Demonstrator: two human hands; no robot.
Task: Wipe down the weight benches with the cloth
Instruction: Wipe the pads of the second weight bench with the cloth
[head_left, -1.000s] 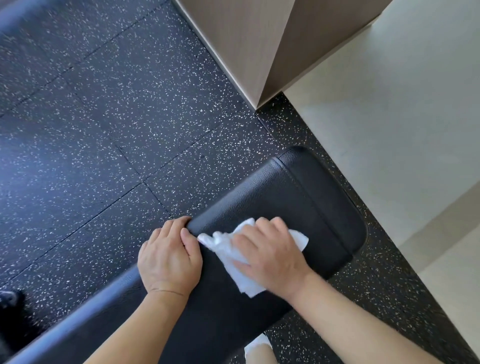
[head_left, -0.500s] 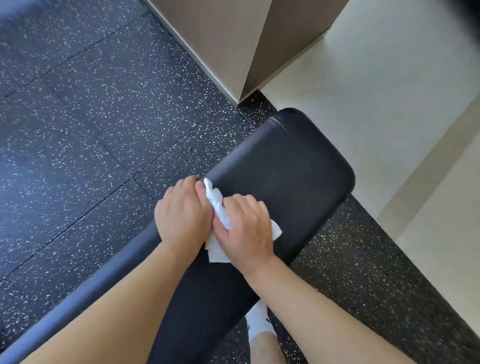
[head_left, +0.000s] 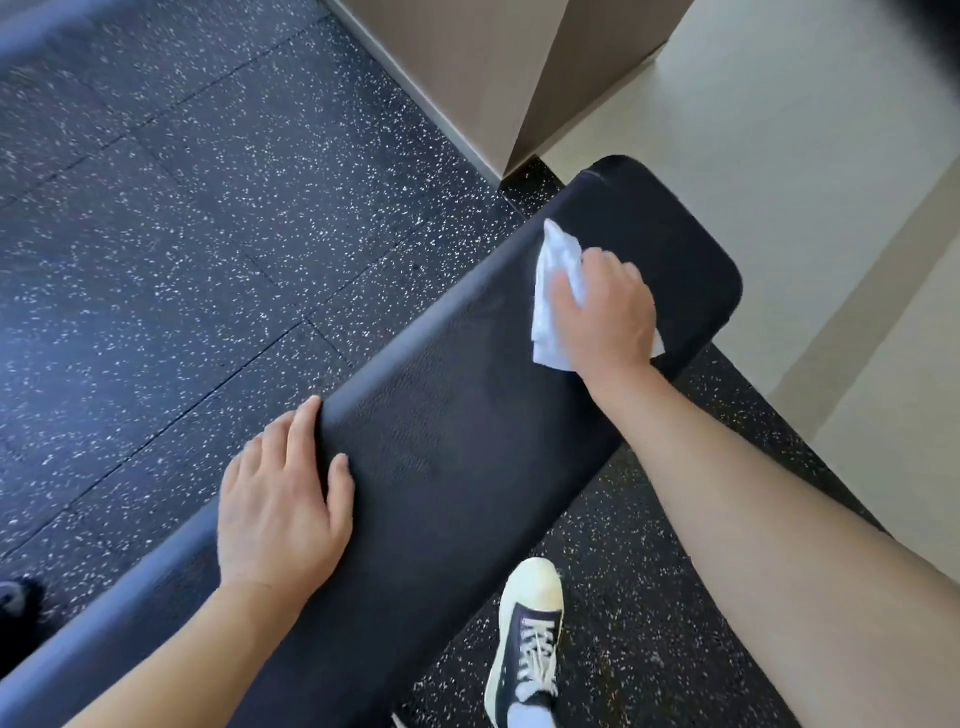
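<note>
A long black padded weight bench (head_left: 467, 415) runs diagonally from the lower left to the upper right. My right hand (head_left: 605, 312) presses a white cloth (head_left: 553, 291) flat onto the pad near its far rounded end, and part of the cloth is hidden under the palm. My left hand (head_left: 283, 499) rests on the bench's left edge nearer to me, fingers draped over the side and thumb on top.
Black speckled rubber floor (head_left: 182, 234) lies left of the bench. A beige wall corner (head_left: 493, 78) stands just beyond the bench's far end, with pale flooring (head_left: 779, 156) to its right. My foot in a black-and-white sneaker (head_left: 530, 639) stands beside the bench.
My right hand has slid the cloth away from the left hand toward the bench's far end. The left hand stayed on the edge, now well apart from the cloth.
</note>
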